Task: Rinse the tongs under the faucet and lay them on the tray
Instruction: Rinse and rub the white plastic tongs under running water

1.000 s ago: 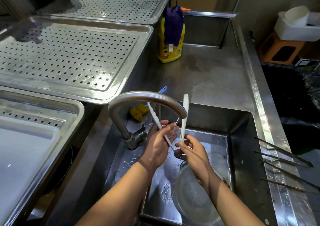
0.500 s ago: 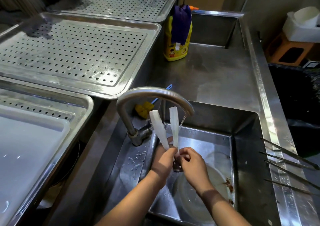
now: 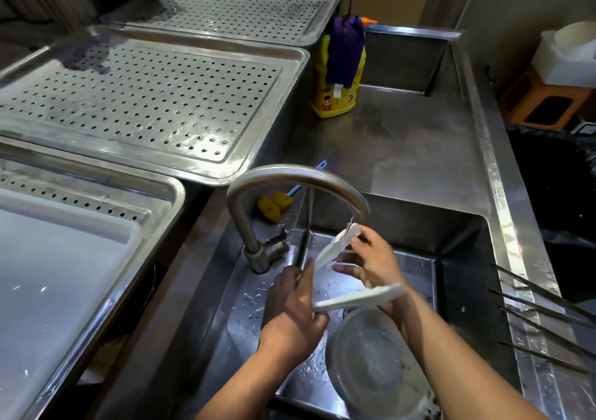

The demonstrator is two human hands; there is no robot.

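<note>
— where are the tongs right now?

— i'm holding the tongs low in the sink, with one tip right under the spout of the faucet. my left hand is gripping the hinge end. my right hand is pinching the upper arm near its tip, with fingers slipped between the two arms, so they're splaying wide apart.

— is the water reaching everything?

— i'm doubting it. the stream is looking thin and hard to make out, and only that upper tip is sitting near it. the lower arm is pointing off to my right, above the clear bowl.

— so what's the careful way?

— i'm thinking of sliding each arm through the stream from hinge to tip, rubbing both faces with my right thumb, then turning the tongs over from the hinge. wet plastic is going to be slippery, so i'm trusting the left grip.

— and after?

— i'm planning to shake the drips off over the sink, then lay them flat on the perforated tray on the counter to my left.
</note>
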